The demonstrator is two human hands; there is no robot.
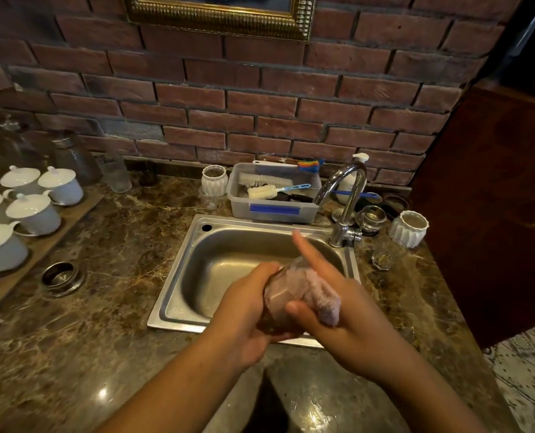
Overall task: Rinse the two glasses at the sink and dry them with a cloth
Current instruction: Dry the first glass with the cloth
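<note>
My left hand [244, 314] grips a clear glass [280, 295] on its side over the front edge of the steel sink [197, 242]. A pale pink cloth [324, 300] is stuffed into the glass and spills out of its mouth. My right hand [347, 320] holds that cloth, thumb against the glass, with the forefinger stretched up along it. A second clear glass [385, 256] stands upright on the counter right of the sink, apart from both hands. The tap [344, 198] shows no running water.
Behind the sink sits a plastic tub [272, 210] of brushes, with a soap bottle [350, 179] beside the tap. White ribbed jars [410, 228] and a metal strainer [372, 217] stand at right. White lidded cups [32, 210] on a board and a metal ring [61, 278] lie at left.
</note>
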